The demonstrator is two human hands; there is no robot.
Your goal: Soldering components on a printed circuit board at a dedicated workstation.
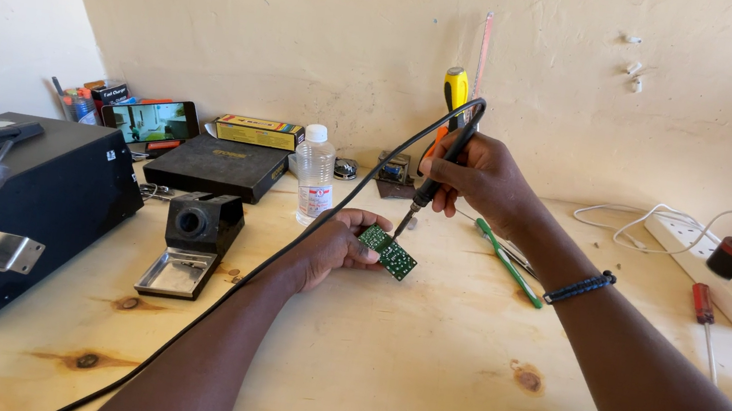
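My left hand (329, 248) holds a small green circuit board (387, 251) tilted above the wooden table (418, 375). My right hand (477, 175) grips a soldering iron (441, 164) with a black grip and a yellow and orange end. Its tip points down at the board's upper edge. The iron's black cable (283, 251) loops over my right hand and runs down past my left forearm to the table's near edge.
A black iron stand with a metal tray (189, 243) sits left of the board, a clear plastic bottle (314, 175) behind it. A black station box (33, 197) stands at left. Screwdrivers (507, 262) (704, 325) and a white power strip (728, 276) lie right.
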